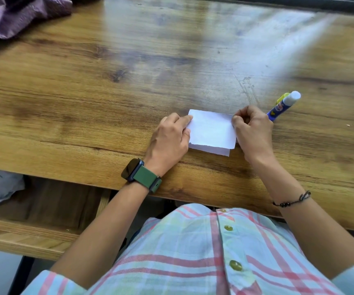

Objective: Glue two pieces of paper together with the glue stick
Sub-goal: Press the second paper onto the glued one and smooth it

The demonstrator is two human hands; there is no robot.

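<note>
We see two white papers (211, 130) stacked on the wooden table (108, 92) — the left hand (169, 139) pinches the left edge, the right hand (252, 128) pinches the right edge. The glue stick (283, 105) lies just behind the right hand.

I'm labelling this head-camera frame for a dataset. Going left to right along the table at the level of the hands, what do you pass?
Left hand → stacked white paper pieces → right hand → glue stick, lying just beyond the right hand.
</note>
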